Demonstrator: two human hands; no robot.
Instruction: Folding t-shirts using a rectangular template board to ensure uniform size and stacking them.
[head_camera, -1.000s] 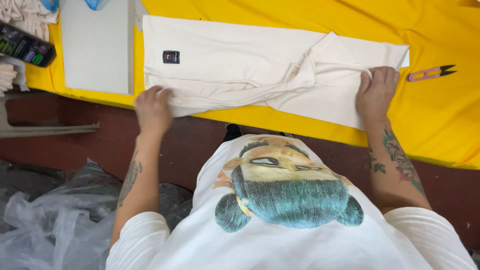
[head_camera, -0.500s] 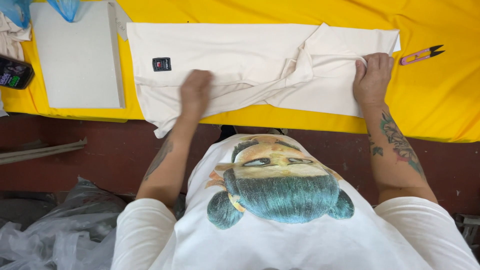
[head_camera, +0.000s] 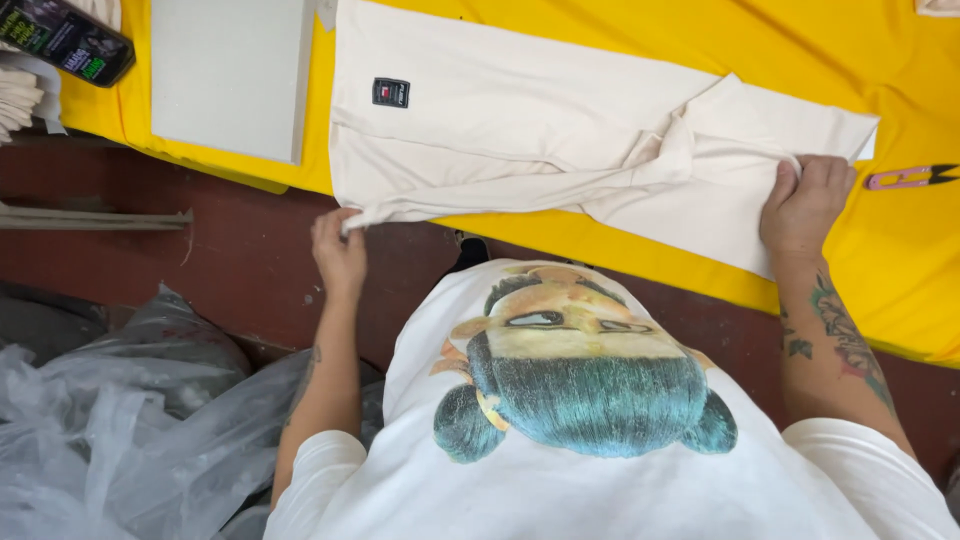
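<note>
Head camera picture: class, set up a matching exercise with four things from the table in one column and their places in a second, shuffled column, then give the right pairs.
Things:
1. cream garment
2. pink snips
3. grey board
4. left hand

Places:
A. on the yellow cloth near the picture's right edge, beside the right hand
B. at the garment's lower corner, off the table's near edge
C. spread across the middle of the yellow cloth
D. flat on the table, on the picture's left of the garment

Pairs: 1-C, 2-A, 3-D, 4-B
</note>
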